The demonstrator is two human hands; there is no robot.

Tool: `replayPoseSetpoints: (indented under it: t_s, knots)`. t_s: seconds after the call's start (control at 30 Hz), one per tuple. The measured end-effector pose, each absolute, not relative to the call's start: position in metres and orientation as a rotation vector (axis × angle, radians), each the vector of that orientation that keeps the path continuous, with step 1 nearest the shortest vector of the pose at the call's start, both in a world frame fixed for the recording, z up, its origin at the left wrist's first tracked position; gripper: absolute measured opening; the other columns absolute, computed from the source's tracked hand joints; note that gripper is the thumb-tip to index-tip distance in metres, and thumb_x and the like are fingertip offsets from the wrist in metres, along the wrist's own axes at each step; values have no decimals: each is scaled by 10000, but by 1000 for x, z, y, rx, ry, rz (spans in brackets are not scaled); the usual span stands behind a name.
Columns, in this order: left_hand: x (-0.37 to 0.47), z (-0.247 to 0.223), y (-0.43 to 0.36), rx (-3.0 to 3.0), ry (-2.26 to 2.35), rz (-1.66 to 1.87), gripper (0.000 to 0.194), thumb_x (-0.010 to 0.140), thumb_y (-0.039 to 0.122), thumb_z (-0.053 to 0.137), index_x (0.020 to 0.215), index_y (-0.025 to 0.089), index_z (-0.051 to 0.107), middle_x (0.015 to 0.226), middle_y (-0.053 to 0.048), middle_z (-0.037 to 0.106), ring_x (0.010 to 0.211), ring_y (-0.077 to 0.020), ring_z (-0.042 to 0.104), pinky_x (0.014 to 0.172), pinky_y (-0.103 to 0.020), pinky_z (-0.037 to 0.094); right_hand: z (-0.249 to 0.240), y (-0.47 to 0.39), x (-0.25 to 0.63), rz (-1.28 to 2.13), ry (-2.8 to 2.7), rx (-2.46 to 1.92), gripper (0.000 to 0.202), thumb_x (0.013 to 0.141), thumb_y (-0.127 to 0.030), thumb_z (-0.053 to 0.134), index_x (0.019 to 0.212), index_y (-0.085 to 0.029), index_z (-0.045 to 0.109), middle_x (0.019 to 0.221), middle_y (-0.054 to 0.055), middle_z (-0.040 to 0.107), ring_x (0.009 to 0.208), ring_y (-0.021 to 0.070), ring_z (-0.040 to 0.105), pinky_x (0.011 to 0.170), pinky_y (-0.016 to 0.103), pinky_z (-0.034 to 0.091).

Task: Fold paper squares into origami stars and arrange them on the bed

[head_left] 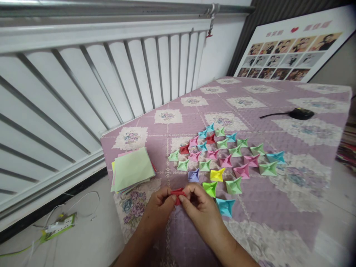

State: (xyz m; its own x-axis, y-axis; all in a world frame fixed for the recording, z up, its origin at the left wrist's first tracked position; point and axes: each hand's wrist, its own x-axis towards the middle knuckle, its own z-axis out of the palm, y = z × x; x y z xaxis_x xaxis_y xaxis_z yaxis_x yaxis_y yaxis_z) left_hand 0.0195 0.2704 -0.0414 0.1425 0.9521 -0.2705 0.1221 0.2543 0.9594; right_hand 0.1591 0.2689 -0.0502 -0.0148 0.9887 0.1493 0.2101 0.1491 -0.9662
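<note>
Between my two hands is a small red folded paper, pinched at both ends. My left hand closes thumb and fingers on its left end, and my right hand grips the right end. Just beyond and to the right, several folded paper boats stand in slanting rows. The nearest are a blue paper boat, a bright green paper boat and a purple paper boat. Left of my hands lies a stack of coloured paper sheets, pale green on top.
A purple patterned cloth covers the table. Toward the right edge lies a black object with a cord or strap. A white radiator runs along the left, with a power strip on the floor. A photo board leans behind.
</note>
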Motion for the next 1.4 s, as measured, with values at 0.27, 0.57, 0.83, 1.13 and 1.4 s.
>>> replayPoseSetpoints:
  t_s: [0.27, 0.57, 0.83, 1.13, 1.4]
  knots:
    - [17, -45, 271, 1189, 1290, 824, 240, 783, 374, 483, 629, 190, 501, 557, 48, 460, 541, -110, 395, 551, -231, 299, -52, 268, 159, 1019, -1404, -1257, 121, 780, -252, 560, 678, -217, 506, 679, -24, 491, 647, 135, 477, 601, 248, 385]
    - [16, -45, 269, 1208, 1313, 834, 225, 792, 333, 458, 626, 193, 515, 566, 54, 479, 556, -115, 417, 560, -230, 303, -49, 267, 159, 936, -1480, -1243, 122, 798, -220, 548, 686, -221, 500, 702, -19, 504, 668, 136, 492, 616, 244, 398]
    - [18, -51, 269, 1141, 1282, 862, 232, 797, 331, 467, 623, 188, 523, 560, 51, 471, 561, -116, 414, 574, -239, 309, -43, 266, 161, 794, -1647, -1212, 158, 838, -171, 507, 692, -233, 506, 727, -6, 526, 710, 149, 499, 649, 257, 393]
    - [17, -49, 271, 1159, 1292, 872, 237, 815, 328, 474, 639, 182, 536, 564, 48, 485, 564, -114, 428, 571, -239, 311, -44, 266, 160, 822, -1637, -1173, 144, 833, -139, 513, 717, -223, 506, 751, -9, 534, 727, 138, 507, 656, 242, 401]
    - [20, -47, 270, 1099, 1260, 868, 162, 756, 295, 501, 644, 183, 537, 536, 63, 477, 534, -102, 408, 563, -231, 303, -47, 265, 163, 732, -1707, -1101, 151, 847, -98, 498, 795, -224, 563, 845, 14, 548, 813, 142, 547, 696, 240, 443]
